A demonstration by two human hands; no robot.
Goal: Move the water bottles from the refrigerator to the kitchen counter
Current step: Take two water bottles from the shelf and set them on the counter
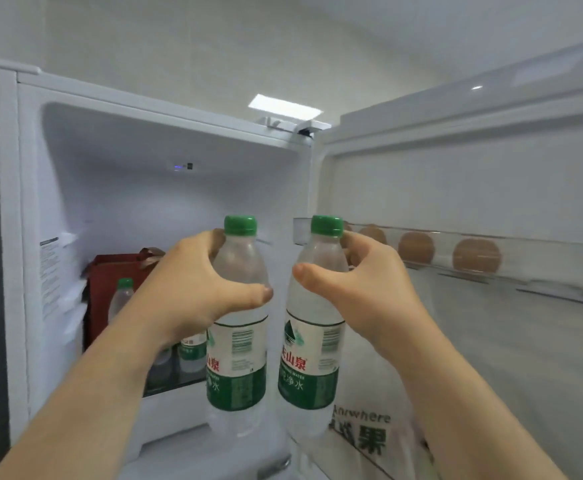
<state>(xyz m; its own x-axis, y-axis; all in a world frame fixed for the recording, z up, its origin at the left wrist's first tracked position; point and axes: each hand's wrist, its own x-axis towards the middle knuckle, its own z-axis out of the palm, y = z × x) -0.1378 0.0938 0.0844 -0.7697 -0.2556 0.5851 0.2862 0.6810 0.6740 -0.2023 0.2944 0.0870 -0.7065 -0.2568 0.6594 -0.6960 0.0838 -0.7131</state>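
I stand in front of the open refrigerator [165, 188]. My left hand [196, 285] grips one clear water bottle [236, 362] with a green cap and a green-and-white label, around its upper body. My right hand [359, 289] grips a second, identical water bottle [311, 362] the same way. Both bottles are upright, side by side, in the air in front of the shelf. Another water bottle [122, 296] with a green cap stands on the shelf at the back left. Parts of more bottles [189, 355] show behind my left wrist.
A dark red box [110, 278] with a ribbon stands on the shelf behind the remaining bottle. The open refrigerator door [473, 188] is on the right, with brown eggs [475, 254] in its upper rack. A white plastic bag [362, 434] with printed letters lies lower right.
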